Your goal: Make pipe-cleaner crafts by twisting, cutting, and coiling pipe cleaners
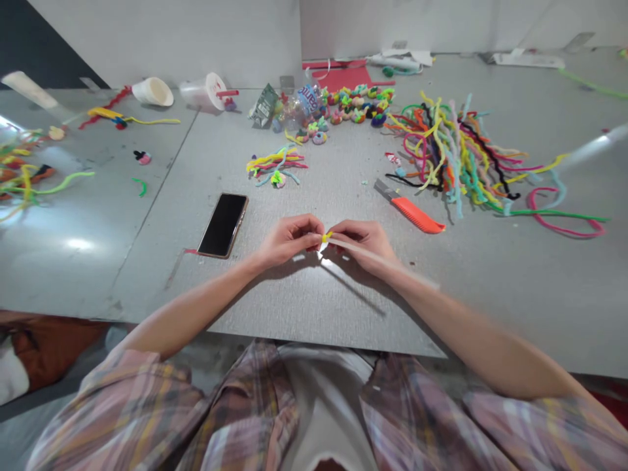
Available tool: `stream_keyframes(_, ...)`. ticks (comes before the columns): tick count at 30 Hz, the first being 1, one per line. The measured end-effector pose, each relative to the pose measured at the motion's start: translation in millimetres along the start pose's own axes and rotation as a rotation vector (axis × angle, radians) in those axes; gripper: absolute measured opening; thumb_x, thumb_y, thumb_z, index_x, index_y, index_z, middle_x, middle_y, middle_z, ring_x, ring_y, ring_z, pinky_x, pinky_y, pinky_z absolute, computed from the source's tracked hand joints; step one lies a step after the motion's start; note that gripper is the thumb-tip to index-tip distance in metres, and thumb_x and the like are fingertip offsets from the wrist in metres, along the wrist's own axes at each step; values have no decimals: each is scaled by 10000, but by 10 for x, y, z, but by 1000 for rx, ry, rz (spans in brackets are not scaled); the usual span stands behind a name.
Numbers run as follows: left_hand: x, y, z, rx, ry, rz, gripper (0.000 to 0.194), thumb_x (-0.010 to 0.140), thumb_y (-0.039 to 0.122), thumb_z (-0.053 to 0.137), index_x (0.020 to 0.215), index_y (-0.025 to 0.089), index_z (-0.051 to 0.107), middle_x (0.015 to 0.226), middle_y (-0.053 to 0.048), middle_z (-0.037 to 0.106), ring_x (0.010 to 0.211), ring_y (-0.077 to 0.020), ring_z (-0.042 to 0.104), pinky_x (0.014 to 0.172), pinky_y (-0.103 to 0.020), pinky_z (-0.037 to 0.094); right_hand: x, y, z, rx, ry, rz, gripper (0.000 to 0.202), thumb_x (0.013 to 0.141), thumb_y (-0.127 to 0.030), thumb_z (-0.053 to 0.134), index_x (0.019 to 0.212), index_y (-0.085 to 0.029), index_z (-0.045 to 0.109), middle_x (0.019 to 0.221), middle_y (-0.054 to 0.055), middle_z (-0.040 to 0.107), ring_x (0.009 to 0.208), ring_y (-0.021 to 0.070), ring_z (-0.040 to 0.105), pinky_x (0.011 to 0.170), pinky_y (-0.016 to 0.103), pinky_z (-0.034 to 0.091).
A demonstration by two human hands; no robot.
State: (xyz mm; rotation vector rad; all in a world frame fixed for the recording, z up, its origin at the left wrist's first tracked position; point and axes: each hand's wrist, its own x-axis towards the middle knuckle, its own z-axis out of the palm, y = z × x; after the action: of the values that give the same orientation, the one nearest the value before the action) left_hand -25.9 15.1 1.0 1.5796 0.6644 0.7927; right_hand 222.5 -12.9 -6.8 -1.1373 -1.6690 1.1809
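Observation:
My left hand (294, 239) and my right hand (364, 245) meet just above the table's near half, both with fingers pinched. Between their fingertips is a small yellow pipe cleaner piece (324, 238) with a white bit below it. A long pale pipe cleaner (387, 260), blurred, runs from there to the right across my right hand and wrist. Fingers hide part of the small piece. To the left of my hands lies a dark-screened phone (223, 226). An orange-handled utility knife (411, 208) lies beyond my right hand.
A big heap of colourful pipe cleaners (456, 154) lies at right, a small bundle (277, 162) ahead. Farther back are finished fuzzy pieces (360, 103), a clear plastic bottle (301, 108), a tipped cup (153, 92) and a glue gun (397, 62). More pipe cleaners (24, 180) are at left.

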Motion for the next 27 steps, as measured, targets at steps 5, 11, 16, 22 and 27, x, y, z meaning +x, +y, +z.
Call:
stream_keyframes(5,39,-7,-160,369,-141,35,164,1059,349,749,1037,194,799,927,-17,776,832,-139,676,810,-294,506,65,13,-137,-100,-78,-62,235,1034,-421,749,953,-233,866,784,15,791,728,185,703,720,335,512)
stream_keyframes(11,52,-89,-160,602,-139,60,207,1099,367,678,1118,194,792,920,-12,791,811,-149,693,805,-300,495,82,61,-179,-312,-112,-230,212,1090,-339,685,968,-246,832,925,41,828,848,213,730,831,374,514)
stream_keyframes(16,42,-102,-100,677,-136,87,268,1145,379,642,1244,191,805,888,-15,791,782,-157,706,785,-296,494,63,88,-163,-458,-113,-407,241,1159,-354,641,1018,-233,796,961,67,772,900,230,692,840,381,508)
stream_keyframes(22,40,-102,-69,799,-168,190,336,1193,371,567,1068,171,805,957,-85,817,893,-211,757,831,-331,514,14,120,-118,-634,-75,-508,253,1199,-357,604,1090,-225,790,999,79,788,909,238,691,841,383,489)
stream_keyframes(27,24,-91,-43,805,-105,216,330,1210,380,549,1099,174,782,951,-73,807,872,-199,747,821,-324,522,-2,89,-102,-753,-3,-548,297,1215,-361,580,1057,-221,789,961,69,791,884,230,701,850,389,483)
